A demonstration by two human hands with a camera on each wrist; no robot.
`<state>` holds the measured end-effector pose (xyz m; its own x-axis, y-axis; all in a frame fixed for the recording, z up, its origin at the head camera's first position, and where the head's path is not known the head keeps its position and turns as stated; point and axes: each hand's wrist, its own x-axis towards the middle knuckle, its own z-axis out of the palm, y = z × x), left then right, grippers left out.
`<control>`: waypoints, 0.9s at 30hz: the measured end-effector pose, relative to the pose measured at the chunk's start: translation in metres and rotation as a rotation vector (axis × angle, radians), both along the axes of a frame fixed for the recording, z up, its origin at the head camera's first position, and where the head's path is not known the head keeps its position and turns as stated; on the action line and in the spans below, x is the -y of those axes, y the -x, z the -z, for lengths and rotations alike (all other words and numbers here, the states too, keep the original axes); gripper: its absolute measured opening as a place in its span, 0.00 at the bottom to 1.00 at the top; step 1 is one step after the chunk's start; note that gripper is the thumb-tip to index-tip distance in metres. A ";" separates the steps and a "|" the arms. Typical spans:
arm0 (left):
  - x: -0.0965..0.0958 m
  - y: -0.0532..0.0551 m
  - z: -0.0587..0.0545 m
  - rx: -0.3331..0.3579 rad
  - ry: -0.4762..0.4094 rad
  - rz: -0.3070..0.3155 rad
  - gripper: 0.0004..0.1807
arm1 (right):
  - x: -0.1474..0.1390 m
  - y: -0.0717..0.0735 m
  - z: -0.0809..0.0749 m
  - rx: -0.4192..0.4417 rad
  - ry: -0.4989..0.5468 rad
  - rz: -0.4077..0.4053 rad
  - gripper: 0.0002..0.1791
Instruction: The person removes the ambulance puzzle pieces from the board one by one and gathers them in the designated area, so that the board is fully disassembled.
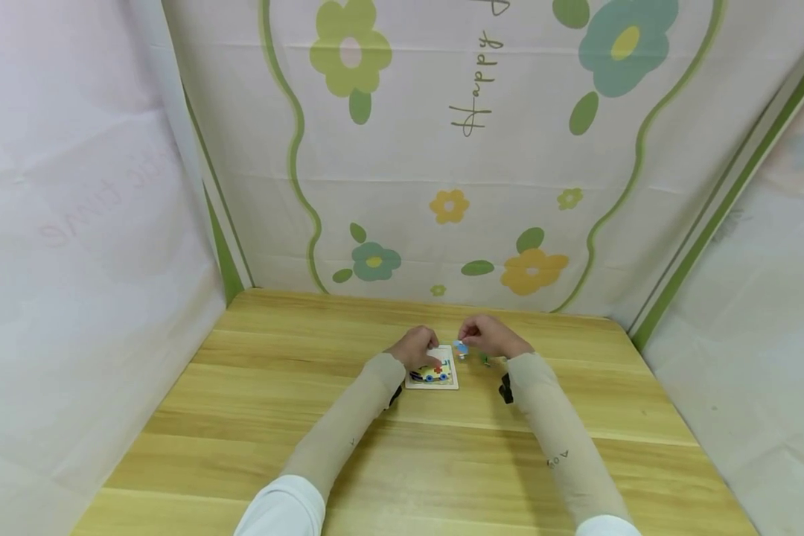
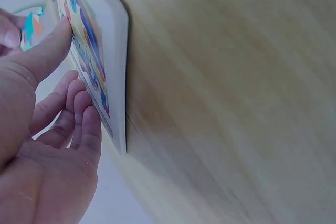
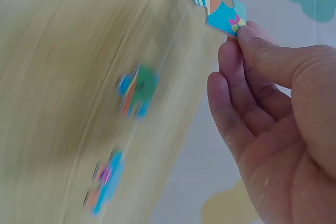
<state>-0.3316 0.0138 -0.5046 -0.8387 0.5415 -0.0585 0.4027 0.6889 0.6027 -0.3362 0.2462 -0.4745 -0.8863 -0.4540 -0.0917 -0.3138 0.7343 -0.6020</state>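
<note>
A small jigsaw board [image 1: 451,385] with a pale rim lies flat on the table, its picture showing a vehicle with blue wheels and a red cross. My left hand [image 1: 417,348] rests over its left side. In the left wrist view the thumb touches the picture, and the other fingers, loosely bent, lie by the board's edge [image 2: 116,51]. Just right of the board, my right hand [image 1: 489,335] pinches a jigsaw piece [image 3: 223,17] between thumb and forefinger. This piece is blue and orange with a small pink flower, held tilted above the table.
Two loose jigsaw pieces lie on the table under the right hand: one green, blue and orange [image 3: 140,90], the other blue, orange and pink [image 3: 107,179]. A flower-printed cloth [image 1: 388,164] hangs behind the wooden table [image 1: 442,469], with pale cloth walls on both sides.
</note>
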 end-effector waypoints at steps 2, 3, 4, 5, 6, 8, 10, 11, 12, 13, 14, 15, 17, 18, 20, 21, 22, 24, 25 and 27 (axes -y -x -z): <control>-0.001 0.002 0.002 0.007 0.009 -0.006 0.23 | -0.012 -0.002 0.000 -0.010 -0.011 0.007 0.05; -0.001 0.003 0.003 0.011 0.013 -0.009 0.23 | -0.018 -0.003 -0.001 -0.014 -0.016 0.011 0.05; -0.001 0.004 0.004 0.015 0.018 -0.011 0.23 | -0.025 -0.004 -0.001 -0.018 -0.019 0.017 0.05; -0.002 0.005 0.005 0.018 0.022 -0.016 0.23 | -0.031 -0.006 -0.002 -0.024 -0.026 0.022 0.05; -0.002 0.006 0.006 0.021 0.023 -0.018 0.23 | -0.038 -0.007 -0.003 -0.028 -0.030 0.029 0.05; -0.002 0.007 0.008 0.024 0.028 -0.022 0.23 | -0.052 -0.009 -0.004 -0.035 -0.040 0.037 0.06; -0.003 0.007 0.008 0.024 0.032 -0.025 0.23 | -0.065 -0.012 -0.006 -0.040 -0.056 0.051 0.06; -0.003 0.008 0.008 0.024 0.034 -0.026 0.23 | -0.072 -0.013 -0.007 -0.040 -0.063 0.058 0.06; -0.003 0.008 0.009 0.026 0.034 -0.027 0.24 | -0.079 -0.015 -0.008 -0.039 -0.069 0.064 0.06; -0.003 0.008 0.009 0.028 0.034 -0.028 0.24 | -0.086 -0.017 -0.010 -0.040 -0.076 0.070 0.06; -0.003 0.008 0.009 0.029 0.033 -0.029 0.24 | -0.093 -0.018 -0.010 -0.039 -0.083 0.081 0.06; -0.003 0.008 0.009 0.030 0.033 -0.030 0.24 | -0.099 -0.019 -0.010 -0.039 -0.089 0.089 0.07; -0.003 0.008 0.010 0.030 0.030 -0.031 0.24 | -0.113 -0.022 -0.011 -0.031 -0.096 0.101 0.07; -0.003 0.009 0.010 0.029 0.029 -0.031 0.23 | -0.119 -0.024 -0.011 -0.030 -0.103 0.105 0.07; -0.003 0.009 0.011 0.024 0.031 -0.028 0.23 | -0.130 -0.026 -0.010 -0.014 -0.108 0.121 0.08; -0.003 0.010 0.011 0.022 0.033 -0.026 0.23 | -0.134 -0.028 -0.010 -0.007 -0.107 0.127 0.08; -0.003 0.010 0.012 0.020 0.034 -0.025 0.23 | -0.139 -0.029 -0.010 0.001 -0.106 0.132 0.08; -0.004 0.010 0.012 0.019 0.036 -0.023 0.22 | -0.146 -0.032 -0.008 0.017 -0.105 0.149 0.09; -0.004 0.010 0.012 0.019 0.038 -0.022 0.22 | -0.149 -0.033 -0.007 0.029 -0.101 0.158 0.09; -0.004 0.010 0.011 0.019 0.039 -0.021 0.22 | -0.154 -0.034 -0.002 0.032 -0.106 0.179 0.09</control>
